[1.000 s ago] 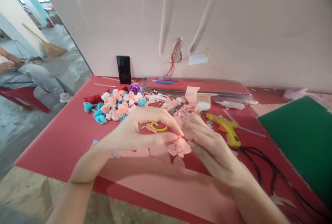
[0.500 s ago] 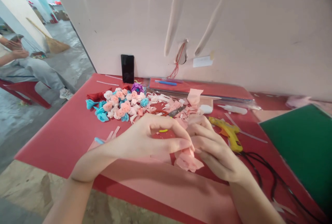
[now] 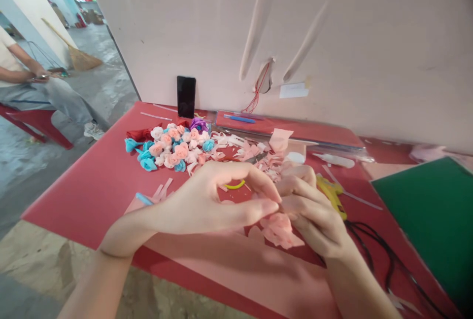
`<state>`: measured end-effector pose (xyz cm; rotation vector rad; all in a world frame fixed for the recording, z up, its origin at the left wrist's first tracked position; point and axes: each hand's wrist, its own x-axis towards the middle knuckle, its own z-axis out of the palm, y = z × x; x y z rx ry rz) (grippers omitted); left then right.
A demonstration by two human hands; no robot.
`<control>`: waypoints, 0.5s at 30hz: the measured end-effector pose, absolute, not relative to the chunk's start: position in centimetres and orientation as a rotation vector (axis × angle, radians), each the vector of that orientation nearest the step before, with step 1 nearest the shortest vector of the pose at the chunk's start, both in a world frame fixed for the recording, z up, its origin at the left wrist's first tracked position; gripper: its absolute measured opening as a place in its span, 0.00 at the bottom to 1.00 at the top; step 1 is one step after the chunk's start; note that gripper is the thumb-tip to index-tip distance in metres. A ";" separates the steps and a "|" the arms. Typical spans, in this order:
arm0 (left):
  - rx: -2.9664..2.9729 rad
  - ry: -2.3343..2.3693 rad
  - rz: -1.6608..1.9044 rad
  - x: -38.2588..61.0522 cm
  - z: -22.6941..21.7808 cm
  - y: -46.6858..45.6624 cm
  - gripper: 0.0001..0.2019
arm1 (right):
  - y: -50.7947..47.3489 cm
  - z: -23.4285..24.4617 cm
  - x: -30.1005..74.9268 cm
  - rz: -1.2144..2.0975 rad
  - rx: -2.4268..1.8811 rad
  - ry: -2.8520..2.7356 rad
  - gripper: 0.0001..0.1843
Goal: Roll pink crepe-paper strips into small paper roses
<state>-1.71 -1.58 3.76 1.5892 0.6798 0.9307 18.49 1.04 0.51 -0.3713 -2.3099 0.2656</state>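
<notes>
Between my two hands hangs a pink paper flower, its petals pointing down and its base at my fingertips. My left hand pinches that base between thumb and forefinger. My right hand meets it from the other side, fingers curled around the same base; its fingertips are partly hidden. Beneath them a long pink paper sheet lies along the front of the red table. Pink paper scraps and the yellow handle of a tool lie just beyond my hands.
Finished paper flowers are heaped at the back left, near an upright phone. A yellow glue gun with a black cable lies right of my hand. A green board covers the right side. A person sits at far left.
The flower has turned slightly and sits a little further right in view. My right fingers have curled in more, and the right hand now covers part of the glue gun. The seated person's hands have lowered.
</notes>
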 end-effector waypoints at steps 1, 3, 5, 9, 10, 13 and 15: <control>1.558 0.681 0.889 -1.7 3.7 -1.7 0.01 | 1.1 0.5 18.5 0.267 -0.372 -2.316 0.13; 1.519 0.698 0.829 -1.6 3.8 -2.0 0.02 | 1.2 0.6 18.4 0.266 -0.381 -2.326 0.14; 1.541 0.720 0.840 -1.4 3.9 -2.1 0.03 | 1.2 0.6 18.3 0.275 -0.384 -2.321 0.13; 1.607 0.766 0.858 -1.4 4.0 -2.1 0.04 | 1.3 0.7 18.3 0.319 -0.382 -2.292 0.13; 1.619 0.784 0.863 -1.5 3.9 -2.0 0.04 | 1.2 0.6 18.3 0.332 -0.380 -2.286 0.12; 1.671 0.815 0.920 -1.6 3.4 -1.9 0.05 | 1.2 0.2 18.3 0.473 -0.395 -2.261 0.13; 1.712 0.784 0.977 -1.7 3.1 -1.8 0.07 | 1.3 -0.5 18.2 0.683 -0.425 -2.193 0.14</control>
